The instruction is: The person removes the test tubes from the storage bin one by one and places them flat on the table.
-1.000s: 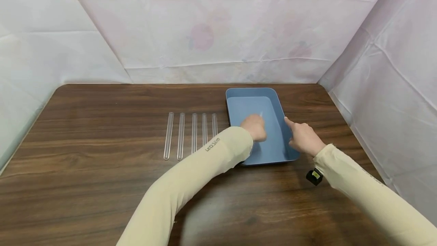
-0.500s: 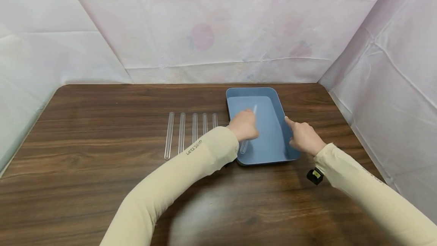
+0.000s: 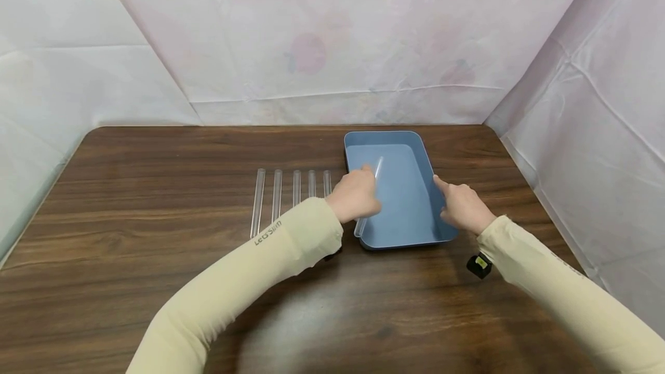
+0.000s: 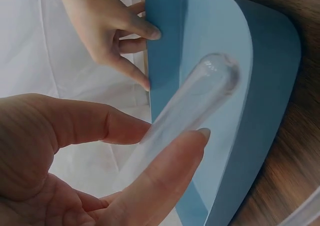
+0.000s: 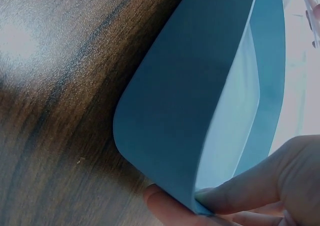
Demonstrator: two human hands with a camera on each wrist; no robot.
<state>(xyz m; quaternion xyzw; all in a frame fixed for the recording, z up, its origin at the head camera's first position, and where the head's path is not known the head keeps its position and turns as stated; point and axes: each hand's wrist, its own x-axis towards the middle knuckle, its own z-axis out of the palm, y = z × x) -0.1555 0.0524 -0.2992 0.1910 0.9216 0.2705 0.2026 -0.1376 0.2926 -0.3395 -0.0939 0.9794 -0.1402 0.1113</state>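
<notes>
My left hand [image 3: 356,194] pinches a clear test tube [image 4: 200,93] between thumb and fingers. It holds the tube tilted, above the left rim of a blue rectangular tray [image 3: 407,209]. The tube's rounded end shows plainly in the left wrist view; its other end is partly hidden by the hand. At the tray's right side my right hand [image 3: 464,208] grips the wall, with the thumb [image 5: 225,196] on the inner face and a finger outside. To the left of the tray several more clear tubes [image 3: 258,201] lie in a row on the wooden table, some partly covered by my left arm.
The brown wood-grain table [image 3: 130,305] runs to a pale fruit-patterned curtain [image 3: 312,27] at the back. Another curtain [image 3: 613,103] hangs close along the right edge. The tray stands near the back right of the table.
My left hand has moved left with the test tube, from over the tray's middle to its left rim. The right hand keeps its grip on the tray, which looks unmoved.
</notes>
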